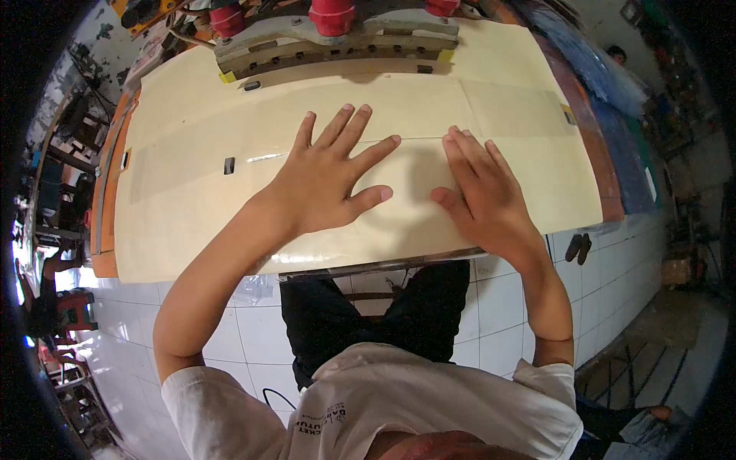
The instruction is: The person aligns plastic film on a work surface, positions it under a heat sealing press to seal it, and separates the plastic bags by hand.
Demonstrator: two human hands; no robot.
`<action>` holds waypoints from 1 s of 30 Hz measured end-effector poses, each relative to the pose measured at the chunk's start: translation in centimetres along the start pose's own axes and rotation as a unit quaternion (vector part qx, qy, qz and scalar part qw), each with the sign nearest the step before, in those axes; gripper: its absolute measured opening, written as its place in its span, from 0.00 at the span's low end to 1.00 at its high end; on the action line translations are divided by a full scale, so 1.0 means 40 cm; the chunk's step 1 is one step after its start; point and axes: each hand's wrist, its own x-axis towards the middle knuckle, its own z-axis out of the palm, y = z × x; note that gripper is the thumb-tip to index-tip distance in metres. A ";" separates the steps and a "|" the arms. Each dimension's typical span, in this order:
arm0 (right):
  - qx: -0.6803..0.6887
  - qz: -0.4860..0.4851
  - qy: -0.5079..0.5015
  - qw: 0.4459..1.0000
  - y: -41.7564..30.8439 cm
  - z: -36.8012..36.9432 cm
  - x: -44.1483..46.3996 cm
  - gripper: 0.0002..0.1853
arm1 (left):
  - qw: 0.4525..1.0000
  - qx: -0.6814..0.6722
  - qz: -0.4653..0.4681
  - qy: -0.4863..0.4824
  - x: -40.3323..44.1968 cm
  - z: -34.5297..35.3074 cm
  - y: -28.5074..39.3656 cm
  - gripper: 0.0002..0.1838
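A wide cream-coloured sheet [184,230] covers the table in front of me, with clear film or tape over parts of it. My left hand [326,172] is spread over the middle of the sheet, palm down, holding nothing. To its right, my right hand [483,180] is palm down with its fingers stretched out and fairly close together, also holding nothing; a shadow falls on the sheet between the two. A small dark piece [229,165] lies left of my left hand. Near the far side is another small dark piece [252,86].
A grey metal machine bar [337,42] with red fittings [332,15] spans the far edge of the sheet. Blue plastic [594,77] lies at the right. Beyond the table's left side stands a red stool [75,313]. Another person's head [616,54] shows at the upper right.
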 end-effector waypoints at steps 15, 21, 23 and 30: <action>0.076 -0.087 -0.008 0.993 0.028 0.033 0.101 0.31 | 1.000 -0.022 -0.005 0.012 -0.012 -0.003 0.001 0.38; 0.069 -0.047 -0.060 0.995 0.012 0.020 0.102 0.33 | 0.994 -0.026 -0.058 0.093 -0.071 0.012 0.033 0.41; 0.081 -0.041 -0.065 0.994 0.002 0.009 0.103 0.31 | 0.993 -0.022 -0.070 0.090 -0.092 0.005 0.035 0.42; 0.080 -0.037 -0.074 0.993 0.003 0.011 0.107 0.32 | 0.989 -0.026 -0.107 0.094 -0.148 -0.005 0.021 0.42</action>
